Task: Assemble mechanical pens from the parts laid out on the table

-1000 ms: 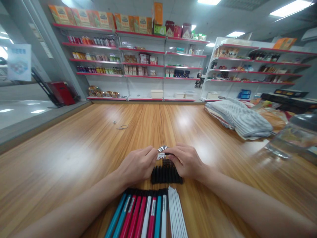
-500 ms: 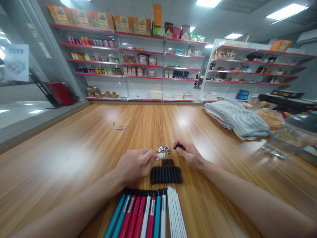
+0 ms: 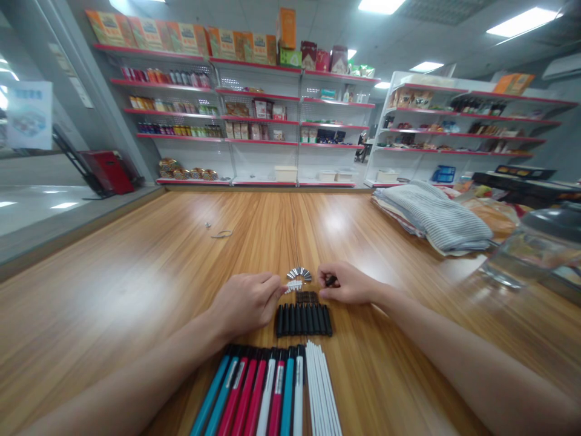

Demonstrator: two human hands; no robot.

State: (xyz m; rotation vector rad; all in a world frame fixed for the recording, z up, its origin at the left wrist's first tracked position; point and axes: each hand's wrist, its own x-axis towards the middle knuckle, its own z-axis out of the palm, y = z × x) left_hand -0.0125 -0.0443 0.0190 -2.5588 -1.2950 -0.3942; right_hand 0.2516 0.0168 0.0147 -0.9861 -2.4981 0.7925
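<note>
My left hand (image 3: 247, 303) rests on the table with thumb and forefinger pinched together beside a group of small white plastic pieces (image 3: 295, 285); what they hold, if anything, is hidden. A small black part (image 3: 331, 280) is held in my right hand (image 3: 348, 282), its fingers curled round it. Between the hands, silver cone tips (image 3: 299, 274) lie in a fan. Small dark springs (image 3: 307, 297) sit nearer me, then a row of black tubes (image 3: 304, 320). Closest are capless-looking pen barrels (image 3: 247, 390) in teal, red and white, beside thin white refills (image 3: 323, 387).
A clear lidded jug (image 3: 521, 254) and folded striped cloths (image 3: 436, 218) are at the right. A thin ring-shaped strip (image 3: 222, 234) and a tiny metal piece (image 3: 207, 224) lie farther off on the wooden table (image 3: 149, 254). Stocked shelves (image 3: 254, 97) stand behind.
My right hand has turned and come slightly lower, its fingers curling in so that less of the black part shows. My left hand has stayed almost still.
</note>
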